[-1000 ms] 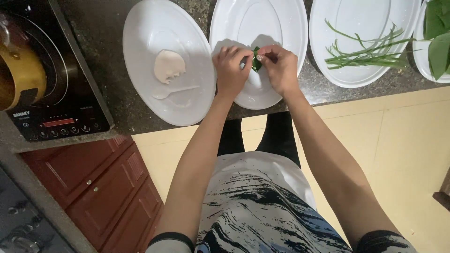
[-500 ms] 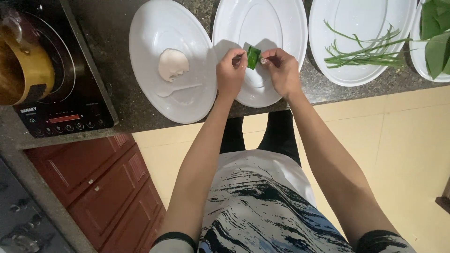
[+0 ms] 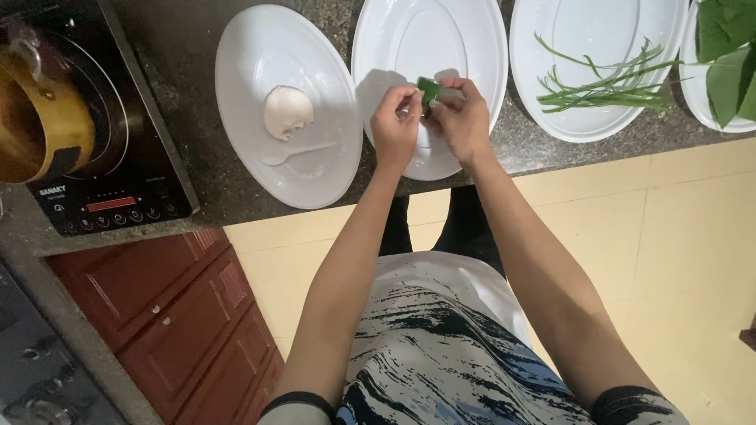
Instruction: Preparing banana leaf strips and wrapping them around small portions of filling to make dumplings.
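Left hand: our left hand [image 3: 396, 126] pinches the near-left edge of the green leaf parcel [image 3: 429, 95]; fingers closed on it.
Right hand: our right hand [image 3: 463, 118] grips the same parcel from the right; fingers closed round it, thumb on top.
Parcel position: held above the middle white oval plate [image 3: 409, 47], clear of its surface; touching both hands only.
Change: half a second ago the leaf stood between hands that were slightly apart; now we have brought the hands together and the leaf shows smaller, mostly covered by fingers.
Meaning: we judge the fold is being tightened; the wrapping step is under way, not finished.
Left plate: white plate [image 3: 252, 63] bears a lump of pale filling [image 3: 287, 112] and a white spoon [image 3: 295, 152].
Right plate: white plate [image 3: 606, 118] holds green chive strands [image 3: 602, 83].
Far left: yellow pot [image 3: 35, 118] on the induction cooker [image 3: 142, 157].
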